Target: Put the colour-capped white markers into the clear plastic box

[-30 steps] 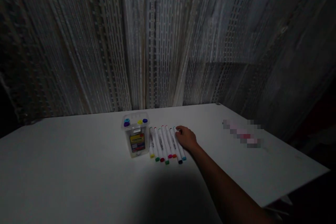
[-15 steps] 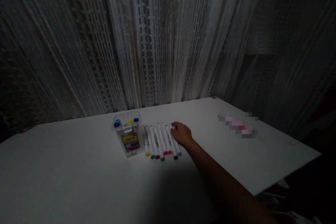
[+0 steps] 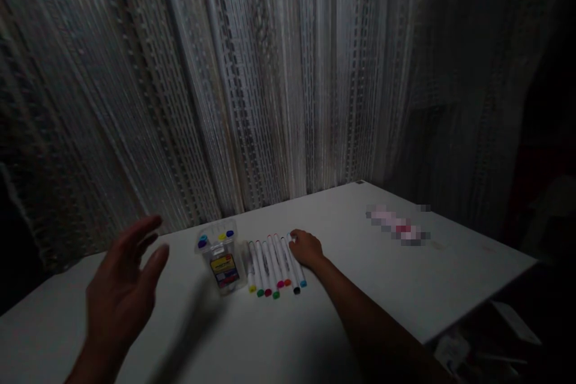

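Observation:
White markers (image 3: pixel 265 264) with coloured caps lie side by side in a row on the table. At the row's right end, my right hand (image 3: pixel 308 249) has its thumb and index finger closed around the far end of the blue-capped marker (image 3: pixel 300 273). My left hand (image 3: pixel 123 288) is raised at the left, open and holding nothing, with thumb and fingers apart. Between the left hand and the row stands a clear plastic marker box (image 3: pixel 222 264) with a yellow and dark label. Several coloured caps show at its top.
The white table (image 3: pixel 252 348) has its right edge (image 3: pixel 481 306) at the right, with dim white items below it. A pixelated pinkish object (image 3: pixel 396 225) lies on the table's right side. A string curtain (image 3: pixel 279 84) hangs behind the far edge.
My left hand has come into view from the lower left. My right hand stays at the same marker end. The whole scene sits lower in the view as the camera has tilted.

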`<state>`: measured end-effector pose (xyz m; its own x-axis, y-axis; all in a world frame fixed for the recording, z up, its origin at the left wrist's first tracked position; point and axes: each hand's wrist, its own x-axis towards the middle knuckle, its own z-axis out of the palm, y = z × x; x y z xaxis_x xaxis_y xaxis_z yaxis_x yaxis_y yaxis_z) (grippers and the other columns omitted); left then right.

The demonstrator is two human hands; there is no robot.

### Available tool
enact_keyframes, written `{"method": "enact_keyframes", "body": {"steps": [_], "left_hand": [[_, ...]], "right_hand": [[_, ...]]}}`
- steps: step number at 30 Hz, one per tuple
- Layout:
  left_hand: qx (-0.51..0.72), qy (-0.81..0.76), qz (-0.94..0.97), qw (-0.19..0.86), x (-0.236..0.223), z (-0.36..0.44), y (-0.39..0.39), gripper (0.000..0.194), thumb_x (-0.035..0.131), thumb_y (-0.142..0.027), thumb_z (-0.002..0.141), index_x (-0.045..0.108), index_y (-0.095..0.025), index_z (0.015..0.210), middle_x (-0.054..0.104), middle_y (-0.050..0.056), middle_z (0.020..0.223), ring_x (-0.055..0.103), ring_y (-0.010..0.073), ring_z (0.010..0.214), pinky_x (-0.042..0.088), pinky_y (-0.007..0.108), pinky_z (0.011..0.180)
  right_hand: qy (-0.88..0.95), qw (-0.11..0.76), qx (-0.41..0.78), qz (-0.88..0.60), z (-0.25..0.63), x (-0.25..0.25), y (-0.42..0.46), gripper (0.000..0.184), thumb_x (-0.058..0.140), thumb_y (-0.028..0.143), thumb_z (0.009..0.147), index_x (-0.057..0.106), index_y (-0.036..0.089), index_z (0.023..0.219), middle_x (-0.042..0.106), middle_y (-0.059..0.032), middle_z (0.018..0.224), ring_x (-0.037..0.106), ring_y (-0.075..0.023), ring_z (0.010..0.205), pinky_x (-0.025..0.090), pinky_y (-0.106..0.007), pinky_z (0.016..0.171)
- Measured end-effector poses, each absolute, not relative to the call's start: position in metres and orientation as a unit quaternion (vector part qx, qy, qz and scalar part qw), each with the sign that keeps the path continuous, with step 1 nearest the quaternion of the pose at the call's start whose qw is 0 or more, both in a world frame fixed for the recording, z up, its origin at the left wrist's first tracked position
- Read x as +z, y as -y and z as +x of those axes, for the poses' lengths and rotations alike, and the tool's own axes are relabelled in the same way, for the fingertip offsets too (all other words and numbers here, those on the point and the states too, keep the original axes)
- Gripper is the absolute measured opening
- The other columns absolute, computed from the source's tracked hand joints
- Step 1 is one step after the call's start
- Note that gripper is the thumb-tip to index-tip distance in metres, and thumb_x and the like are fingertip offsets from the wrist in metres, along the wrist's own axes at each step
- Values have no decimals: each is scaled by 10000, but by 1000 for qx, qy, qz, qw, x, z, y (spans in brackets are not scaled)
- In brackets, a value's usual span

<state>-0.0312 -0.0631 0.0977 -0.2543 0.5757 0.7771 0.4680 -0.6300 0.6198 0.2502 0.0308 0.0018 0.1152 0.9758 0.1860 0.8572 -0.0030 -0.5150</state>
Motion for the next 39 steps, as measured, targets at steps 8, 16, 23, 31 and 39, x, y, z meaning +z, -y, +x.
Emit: {"method": "enact_keyframes", "body": {"steps": [8, 16, 23, 31, 39], "left_hand": [[661, -480, 571, 80, 39, -28, -12, 541, 342, -567, 838, 493, -181, 1185, 526, 114, 1192, 469, 280, 1140, 314, 464, 1002], [660, -444, 547, 260, 18, -25, -12, 659, 407, -669, 756, 443, -227, 1243, 525, 90, 1197, 480, 265, 1126, 356, 418, 966], [661, -427, 538, 303, 28, -16, 0, 686, 454, -683, 720, 463, -217, 1223, 579, 76, 1100, 567, 239, 979, 463, 343, 808], [648, -404, 551, 336, 26, -19, -1, 676, 469, -639, 747, 420, -197, 1256, 606, 95, 1087, 594, 228, 944, 476, 323, 762], [660, -404, 535, 340, 28, -14, 2, 674, 490, -643, 738, 431, -200, 1242, 615, 85, 1035, 605, 212, 881, 482, 309, 725]], "right_hand": [[666, 255, 94, -694, 251, -4, -34, 373, 449, 299, 775, 588, 229, 1114, 667, -52, 1022, 606, -188, 941, 419, -281, 774], [666, 236, 104, -701, 248, 1, -32, 389, 444, 290, 781, 571, 235, 1144, 655, -44, 1058, 586, -184, 985, 405, -281, 811], [670, 228, 104, -699, 247, 4, -29, 392, 444, 291, 787, 564, 230, 1156, 655, -36, 1055, 586, -177, 981, 400, -270, 816], [667, 224, 107, -703, 245, 8, -25, 389, 451, 276, 783, 570, 227, 1151, 656, -36, 1058, 584, -182, 993, 403, -271, 820], [670, 219, 101, -702, 245, 6, -27, 389, 450, 281, 785, 570, 236, 1152, 663, -30, 1035, 592, -173, 972, 405, -260, 800]]}}
